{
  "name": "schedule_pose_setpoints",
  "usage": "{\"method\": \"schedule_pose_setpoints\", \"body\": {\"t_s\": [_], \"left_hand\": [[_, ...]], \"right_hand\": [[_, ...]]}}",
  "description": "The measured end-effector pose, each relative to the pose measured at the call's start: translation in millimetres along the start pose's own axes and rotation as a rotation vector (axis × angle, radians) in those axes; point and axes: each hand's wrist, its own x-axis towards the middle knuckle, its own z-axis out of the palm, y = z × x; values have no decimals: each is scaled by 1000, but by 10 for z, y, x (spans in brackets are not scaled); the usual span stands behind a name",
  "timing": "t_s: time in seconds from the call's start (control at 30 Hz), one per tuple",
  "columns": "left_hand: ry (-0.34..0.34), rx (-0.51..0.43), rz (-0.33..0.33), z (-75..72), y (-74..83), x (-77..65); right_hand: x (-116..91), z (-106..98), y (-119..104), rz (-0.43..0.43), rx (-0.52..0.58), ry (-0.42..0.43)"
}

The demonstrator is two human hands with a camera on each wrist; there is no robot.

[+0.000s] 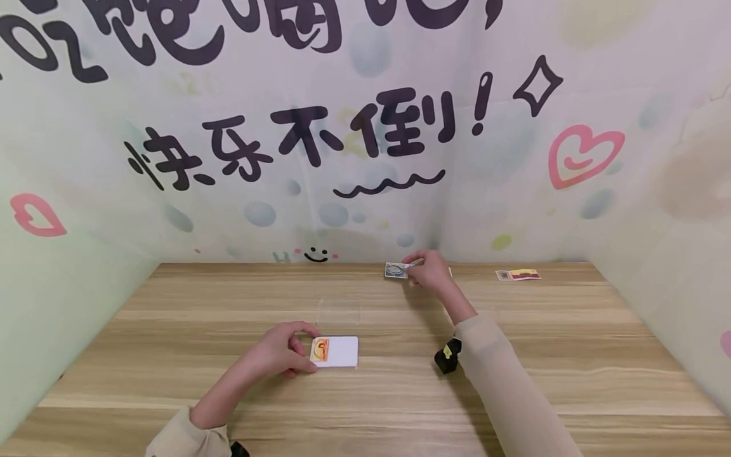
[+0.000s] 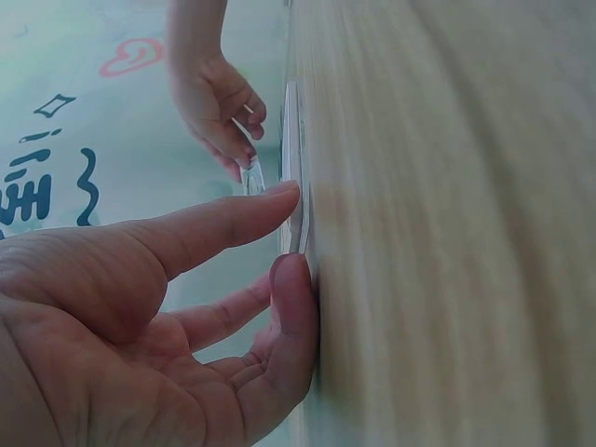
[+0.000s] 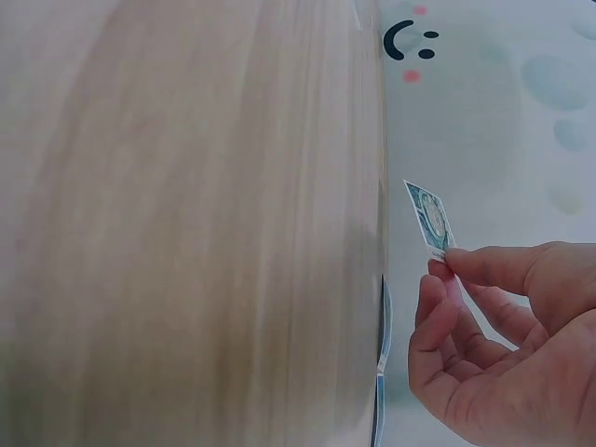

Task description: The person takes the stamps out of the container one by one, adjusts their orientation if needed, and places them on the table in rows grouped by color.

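Observation:
Near the middle of the table lies a small stack of white cards, with an orange picture on its left part. My left hand holds the left side of this stack between thumb and fingers; in the left wrist view its edge is thin and layered. Toward the back of the table, my right hand pinches a small card with a blue pattern by one end. The right wrist view shows this blue-patterned card raised off the table, gripped between thumb and forefinger.
A red and yellow card lies at the back right. A clear, faintly outlined rectangular piece sits just behind the stack. The table ends at a printed cloth wall. Low card edges show near the table's rear edge.

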Motion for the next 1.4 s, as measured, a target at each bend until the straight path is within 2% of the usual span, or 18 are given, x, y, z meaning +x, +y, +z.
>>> {"method": "schedule_pose_setpoints", "body": {"t_s": [0.73, 1.4], "left_hand": [[-2, -2, 19, 2, 21, -26], [5, -2, 14, 10, 11, -6]], "right_hand": [[173, 71, 58, 9, 10, -11], [287, 136, 106, 37, -46, 20]]}}
